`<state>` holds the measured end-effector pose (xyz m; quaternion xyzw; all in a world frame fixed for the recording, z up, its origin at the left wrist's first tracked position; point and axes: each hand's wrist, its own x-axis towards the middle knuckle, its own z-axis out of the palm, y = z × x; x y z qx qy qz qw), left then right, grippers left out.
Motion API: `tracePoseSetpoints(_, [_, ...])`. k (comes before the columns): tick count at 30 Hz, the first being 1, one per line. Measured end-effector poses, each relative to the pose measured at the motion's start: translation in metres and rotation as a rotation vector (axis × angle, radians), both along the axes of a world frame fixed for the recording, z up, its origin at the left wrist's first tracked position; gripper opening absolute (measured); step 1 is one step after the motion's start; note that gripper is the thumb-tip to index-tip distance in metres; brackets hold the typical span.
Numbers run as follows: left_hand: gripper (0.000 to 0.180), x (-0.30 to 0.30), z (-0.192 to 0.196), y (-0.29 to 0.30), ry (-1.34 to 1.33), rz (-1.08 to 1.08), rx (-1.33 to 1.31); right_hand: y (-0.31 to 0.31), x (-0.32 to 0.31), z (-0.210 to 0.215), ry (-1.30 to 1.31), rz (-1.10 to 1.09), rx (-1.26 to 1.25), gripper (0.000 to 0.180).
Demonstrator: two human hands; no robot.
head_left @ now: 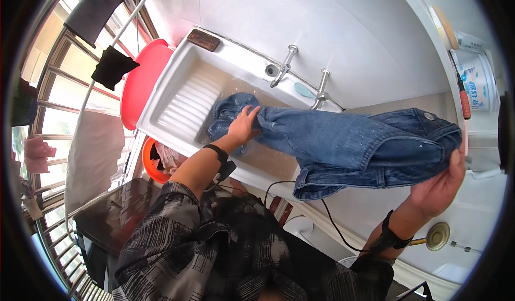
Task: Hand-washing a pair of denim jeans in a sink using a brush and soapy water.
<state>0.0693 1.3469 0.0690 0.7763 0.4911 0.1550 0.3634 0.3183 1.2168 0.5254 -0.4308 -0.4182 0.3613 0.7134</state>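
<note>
A pair of blue denim jeans (pixel 332 137) stretches from the white washing sink (pixel 161 92) out to the right, over its edge. The leg end lies bunched and wet in the cloudy water, against the ribbed washboard slope. My left hand (pixel 244 125) grips the leg cloth above the water, its fingers curled over the fabric. Out to the right, my right hand (pixel 437 188) has hold of the waistband, thumb against its edge and the other fingers partly hidden behind it. A metal button shows at the waistband's upper edge.
Two metal taps (pixel 284 67) (pixel 321 90) stick out over the sink's back rim. A brown soap block (pixel 204 39) and a pale blue oval piece (pixel 304 90) rest on that rim. Left are a red basin (pixel 140 86) and an orange bucket (pixel 152 168) with cloth inside. A black cable (pixel 338 227) hangs below.
</note>
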Motion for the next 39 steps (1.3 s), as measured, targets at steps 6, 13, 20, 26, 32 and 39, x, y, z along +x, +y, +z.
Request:
tracePoseSetpoints(6, [0.036, -0.02, 0.024, 0.048, 0.103, -0.091, -0.021, -0.007, 0.024, 0.0, 0.053, 0.167, -0.059, 0.051])
tracePoseSetpoints(13, [0.016, -0.07, 0.053, 0.079, 0.063, -0.048, 0.003, 0.012, 0.011, -0.119, 0.0, -0.13, -0.395, 0.036])
tracePoseSetpoints(20, [0.015, -0.068, 0.074, 0.072, 0.016, -0.007, 0.057, 0.006, 0.027, -0.319, -0.36, -0.107, -0.771, 0.018])
tracePoseSetpoints(26, [0.019, -0.063, 0.091, 0.06, 0.198, 0.082, 0.005, 0.032, -0.021, -0.389, -1.059, -0.142, -0.692, 0.048])
tracePoseSetpoints(32, [0.032, -0.035, 0.114, 0.032, -0.122, 0.073, -0.085, 0.097, -0.139, -0.371, -0.887, 0.179, -0.487, 0.053])
tracePoseSetpoints(39, [0.032, -0.06, 0.073, -0.013, -0.322, -0.104, -0.329, 0.073, -0.089, -0.307, -0.902, 0.16, -0.447, 0.037])
